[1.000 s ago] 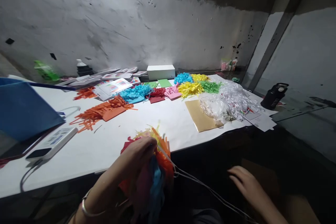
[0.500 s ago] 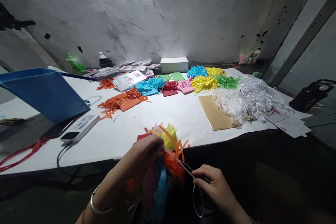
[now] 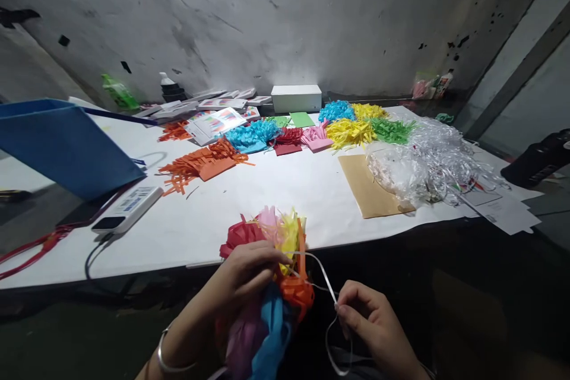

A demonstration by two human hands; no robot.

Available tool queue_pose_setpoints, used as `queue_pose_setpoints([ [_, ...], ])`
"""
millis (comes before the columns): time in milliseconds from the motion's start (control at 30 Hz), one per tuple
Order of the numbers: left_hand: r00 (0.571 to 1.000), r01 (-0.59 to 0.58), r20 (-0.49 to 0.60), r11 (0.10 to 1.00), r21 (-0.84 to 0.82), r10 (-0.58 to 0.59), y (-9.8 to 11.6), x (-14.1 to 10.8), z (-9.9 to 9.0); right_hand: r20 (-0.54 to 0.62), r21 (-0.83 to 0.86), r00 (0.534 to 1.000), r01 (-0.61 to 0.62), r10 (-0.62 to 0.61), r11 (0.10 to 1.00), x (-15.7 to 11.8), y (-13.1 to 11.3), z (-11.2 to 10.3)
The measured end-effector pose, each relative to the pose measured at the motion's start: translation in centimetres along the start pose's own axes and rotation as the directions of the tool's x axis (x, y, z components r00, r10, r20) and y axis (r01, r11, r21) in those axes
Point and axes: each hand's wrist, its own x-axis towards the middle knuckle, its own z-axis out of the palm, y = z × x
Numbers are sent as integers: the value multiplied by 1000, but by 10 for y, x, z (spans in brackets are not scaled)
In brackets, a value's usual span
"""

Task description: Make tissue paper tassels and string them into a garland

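Note:
My left hand (image 3: 252, 264) lies over a bunch of coloured paper tassels, its fingers pinched on a thin white ribbon near the orange tassel (image 3: 297, 294). Red (image 3: 240, 234), pink and yellow strips stick up behind that hand, at the table's front edge. Blue (image 3: 271, 326) and purple strips hang below the edge. To the right, my right hand (image 3: 371, 317) pinches the same white ribbon (image 3: 327, 276) between thumb and forefinger. The ribbon arches between both hands, and a loose loop dangles under the right one. Part of the bunch is hidden behind my left hand and forearm.
Fringed paper bundles in orange (image 3: 205, 161), blue, red, pink, yellow and green lie across the white-covered table. A brown envelope (image 3: 356, 184) and a heap of clear plastic and white ribbon (image 3: 434, 151) are on the right. A white power bank (image 3: 129, 209) and blue box (image 3: 71, 148) stand left.
The ribbon was nearly straight between my hands and now bows upward in a slack curve. My right hand has shifted slightly right. More of the red, pink and purple strips shows.

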Motion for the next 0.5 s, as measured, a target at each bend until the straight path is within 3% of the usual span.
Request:
queue_pose_setpoints([
  [167, 995, 4, 96, 987, -163, 11, 21, 6, 18, 37, 50, 998, -43, 41, 998, 0, -8, 6],
  [300, 988, 48, 152, 980, -192, -19, 31, 6, 40, -13, -68, 996, 87, -88, 994, 2, -12, 10],
  [500, 998, 32, 53, 969, -246, -20, 33, 5, 61, -21, -286, 956, 275, -293, 918, 3, -19, 14],
])
